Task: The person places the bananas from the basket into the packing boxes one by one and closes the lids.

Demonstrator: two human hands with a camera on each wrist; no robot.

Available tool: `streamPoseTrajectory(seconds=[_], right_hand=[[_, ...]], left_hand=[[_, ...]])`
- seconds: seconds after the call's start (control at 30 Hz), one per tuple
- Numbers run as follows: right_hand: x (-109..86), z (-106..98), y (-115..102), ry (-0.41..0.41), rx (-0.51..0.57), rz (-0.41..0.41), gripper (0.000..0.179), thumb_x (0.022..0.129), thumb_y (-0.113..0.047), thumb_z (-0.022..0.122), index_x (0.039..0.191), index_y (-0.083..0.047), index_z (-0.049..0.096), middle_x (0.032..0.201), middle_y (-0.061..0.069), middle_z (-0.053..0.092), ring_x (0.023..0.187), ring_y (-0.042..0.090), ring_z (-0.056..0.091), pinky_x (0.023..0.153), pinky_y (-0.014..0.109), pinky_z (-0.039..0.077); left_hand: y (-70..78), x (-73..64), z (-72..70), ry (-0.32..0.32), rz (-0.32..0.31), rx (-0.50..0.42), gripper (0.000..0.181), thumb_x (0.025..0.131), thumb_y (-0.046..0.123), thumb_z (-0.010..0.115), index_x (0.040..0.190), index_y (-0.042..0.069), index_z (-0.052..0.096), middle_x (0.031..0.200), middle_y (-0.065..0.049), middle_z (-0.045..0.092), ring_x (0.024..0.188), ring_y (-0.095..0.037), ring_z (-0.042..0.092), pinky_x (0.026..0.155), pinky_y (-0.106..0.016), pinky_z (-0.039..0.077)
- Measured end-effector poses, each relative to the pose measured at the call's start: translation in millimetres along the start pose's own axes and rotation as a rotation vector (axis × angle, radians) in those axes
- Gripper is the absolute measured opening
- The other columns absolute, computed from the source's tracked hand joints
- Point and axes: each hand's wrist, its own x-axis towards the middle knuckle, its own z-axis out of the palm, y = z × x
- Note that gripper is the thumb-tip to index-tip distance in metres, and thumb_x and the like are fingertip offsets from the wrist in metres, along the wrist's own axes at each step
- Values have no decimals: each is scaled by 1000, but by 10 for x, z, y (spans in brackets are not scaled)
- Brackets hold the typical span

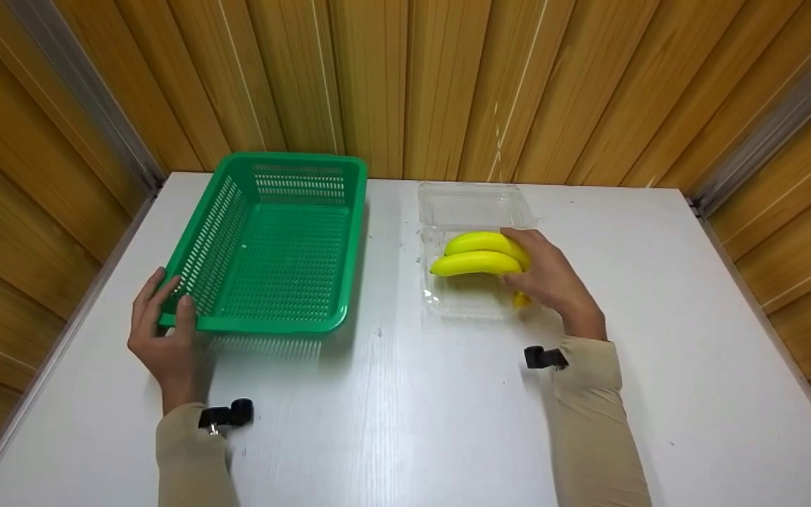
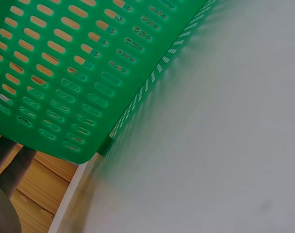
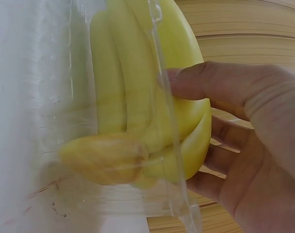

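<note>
My left hand (image 1: 166, 345) grips the near left corner of a green plastic basket (image 1: 346, 310), with the thumb over the near rim. In the left wrist view, two fingers show just below the edge of the slotted basket wall (image 2: 65, 97). To the right, my right hand (image 1: 550, 271) holds a pair of yellow bananas (image 1: 476, 263) by their right end, thumb on the near side and fingers on the far side. They overlap a clear plastic clamshell box (image 1: 441, 306), whose lid (image 1: 476, 205) lies open. A yellow, brownish-tinged piece (image 3: 104, 159) shows at the banana end, through the clear wall.
Both stand on a white table (image 1: 391, 422), the basket at the left and the box right of centre. Wood-look panels (image 1: 434, 84) rise behind the table's far edge and at both sides. A small camera is worn on each sleeve.
</note>
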Motion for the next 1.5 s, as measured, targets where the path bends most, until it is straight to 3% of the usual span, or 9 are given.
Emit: streamPoseTrajectory(seconds=[0.6,0.8,1.03,1.37,1.5], right_hand=[[16,35,20,-7,13,-23,78,95,-7,76,164,-11,41,165,12,40,143,35,42,124,57,26],[8,33,49,-20,14,10,79,97,-9,77,166,-14,39,168,12,36,151,37,35,126,58,22],[-7,24,60,-29,42,32,80,98,-15,78,166,-15,38,169,13,34,153,38,31,126,59,19],[-57,-42,80,21,134,21,74,100,-19,76,164,-10,40,167,15,37,152,38,35,122,54,33],[-75,-69,100,57,149,5,70,103,-21,73,163,-8,41,166,15,39,153,37,34,122,54,33]], left_hand=[[22,-2,7,17,-9,-10,30,93,-4,65,121,-14,73,139,-30,63,136,-30,58,109,-26,48],[28,-17,11,14,-30,-9,31,94,-2,64,122,-12,73,141,-27,63,138,-29,56,110,-27,47],[18,-5,14,14,-8,-11,30,92,-5,65,121,-14,73,139,-28,64,137,-30,57,109,-26,48],[30,-16,10,12,-28,-8,32,94,3,65,121,-12,73,140,-28,63,139,-30,56,114,-30,45],[29,-13,10,12,-26,-5,31,94,2,65,121,-12,73,140,-28,63,138,-30,56,113,-29,45]])
